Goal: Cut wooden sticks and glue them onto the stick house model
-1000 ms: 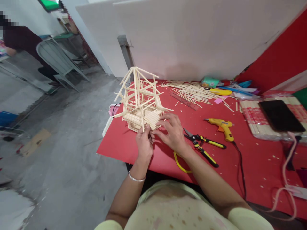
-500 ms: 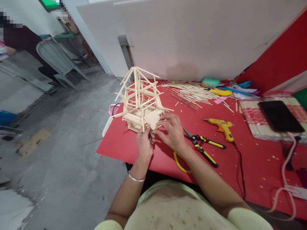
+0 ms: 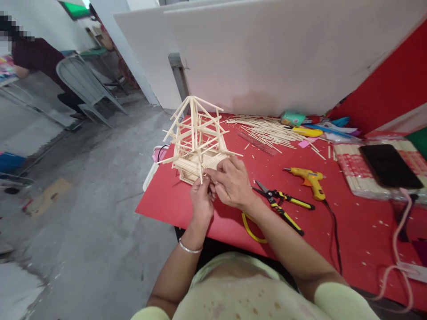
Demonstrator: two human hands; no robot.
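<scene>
"Wood-stick model [image 3: 193, 129], where? Clock from where my hands meet, 12 away from me."

"11 o'clock, just beyond my fingers. Upright on the red tabletop [image 3: 160, 195], near its left end."

"Left hand [image 3: 202, 200]?"

"Mine comes in from about 7, wrist fairly straight, bracelet [image 3: 190, 248] on it. Thumb and fingers bunched close at the model's lower front corner, right by the post that slopes down there. Anything pinched between? Can't tell, fingertips hide it."

"Right hand [image 3: 235, 184]?"

"Forearm from between 4 and 5, back of the hand up. I've got the index finger reaching toward 10, its tip right by my left fingertips, the rest bent over the front panel. Pinching or only pressing, can't tell, my own hand covers it."

"Nearby stuff, quick."

"Cutters [image 3: 269, 194] between 3 and 4, handles pointing away from me to the right. Glue gun [image 3: 310, 178] at 3, farther out, nozzle toward my hands. Loose stick pile [image 3: 267, 129] between 1 and 2."
</scene>
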